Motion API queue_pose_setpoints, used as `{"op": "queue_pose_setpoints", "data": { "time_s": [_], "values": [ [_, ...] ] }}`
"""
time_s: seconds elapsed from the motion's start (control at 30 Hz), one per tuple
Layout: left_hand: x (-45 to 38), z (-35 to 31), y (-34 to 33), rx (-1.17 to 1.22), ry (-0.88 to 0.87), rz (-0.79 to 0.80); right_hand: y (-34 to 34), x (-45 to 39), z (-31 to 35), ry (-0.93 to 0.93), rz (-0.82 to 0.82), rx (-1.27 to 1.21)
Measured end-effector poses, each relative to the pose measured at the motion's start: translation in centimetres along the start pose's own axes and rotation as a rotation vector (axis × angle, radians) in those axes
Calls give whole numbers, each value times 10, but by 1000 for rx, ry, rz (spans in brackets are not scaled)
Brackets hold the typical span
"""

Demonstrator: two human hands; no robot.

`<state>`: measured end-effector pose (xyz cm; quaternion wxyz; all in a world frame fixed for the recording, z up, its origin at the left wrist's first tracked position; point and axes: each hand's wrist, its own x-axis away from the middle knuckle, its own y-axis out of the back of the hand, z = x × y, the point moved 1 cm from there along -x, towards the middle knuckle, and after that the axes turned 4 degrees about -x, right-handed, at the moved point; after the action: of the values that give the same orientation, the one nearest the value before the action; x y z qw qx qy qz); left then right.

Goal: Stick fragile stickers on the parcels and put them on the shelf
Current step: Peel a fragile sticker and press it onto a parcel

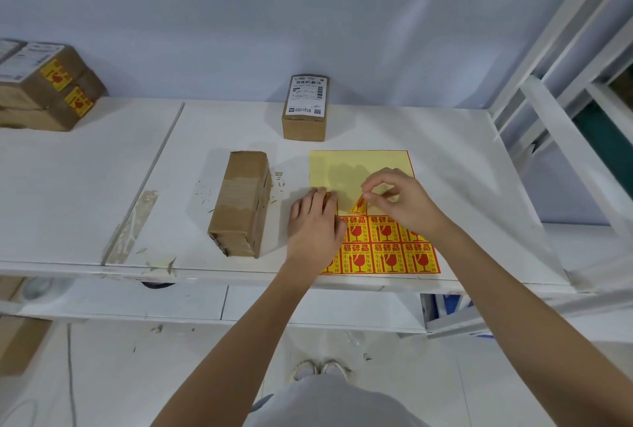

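Far left, against the wall: stacked parcels (44, 87), brown cardboard, each already showing a yellow-and-red fragile label on its near face; these look finished. Moving right, an unlabelled parcel (241, 202) lies lengthwise on the white table (102, 186), taped along its top, no sticker visible on the faces in view; judged the next to be labelled. Just beside it the left hand (313, 221) rests flat, fingers straight, pressing down the left edge of the sticker sheet (359, 169). The sheet's upper part is bare pale-yellow backing; printed red-on-yellow labels with a broken-glass symbol remain in the lower rows. The right hand (400, 200) pinches the corner of one fragile sticker (359, 206) between thumb and forefinger; the sticker is lifted at an angle, partly off the backing. Step in hand, by this reading: peeling a label free. The next move calls for drawing it off cleanly without folding the adhesive on itself, then carrying it left to the unlabelled parcel and smoothing it flat. Behind the sheet, near the wall, a far parcel (305, 108) stands with a white shipping label on top, no fragile sticker seen. White shelf frame (555, 91) at far right.
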<state>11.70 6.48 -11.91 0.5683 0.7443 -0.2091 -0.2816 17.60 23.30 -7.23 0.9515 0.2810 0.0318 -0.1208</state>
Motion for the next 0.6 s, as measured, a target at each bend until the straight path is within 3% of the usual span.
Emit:
{"op": "queue_pose_setpoints", "data": {
  "time_s": [0.2, 0.5, 0.6],
  "values": [
    [0, 2, 4, 27, 1, -26, 11, 4, 8, -28, -68, -18],
    [-15, 1, 20, 168, 86, 125, 15, 11, 29, -14, -56, -18],
    [-19, -1, 38, 343, 107, 15, 15, 10, 36, 13, -25, 13]
  ]
}}
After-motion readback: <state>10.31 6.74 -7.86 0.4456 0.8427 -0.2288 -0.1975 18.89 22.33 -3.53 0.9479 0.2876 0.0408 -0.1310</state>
